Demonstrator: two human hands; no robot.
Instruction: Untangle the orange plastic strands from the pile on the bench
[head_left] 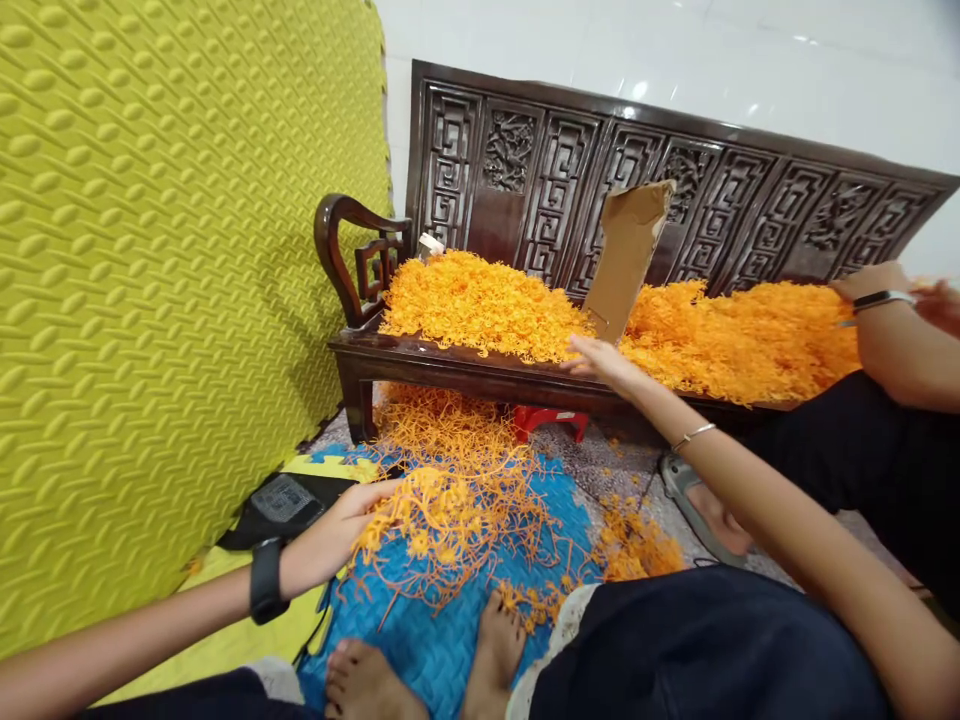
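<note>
My left hand (pixel 341 530), with a dark band on its wrist, is closed around a bunch of orange flower-shaped pieces (pixel 435 510) on thin stems, low over the floor. Its fingertips are hidden by the bunch. At the front edge of the dark wooden bench (pixel 450 362), my right hand (pixel 607 365) is open, fingers stretched out beside a heap of small loose orange pieces (pixel 480 300). I see nothing held in it. Thin orange stems (pixel 465 430) lie tangled under the bench and onto the blue mat (pixel 442 650).
A cardboard piece (pixel 626 260) stands upright between two orange heaps. At right, another person's arm (pixel 900 340) reaches to the farther heap (pixel 735 335). A red stool (pixel 551 422) is under the bench. Yellow matting (pixel 187 250) rises at left. A grey device (pixel 705 510) sits on the floor.
</note>
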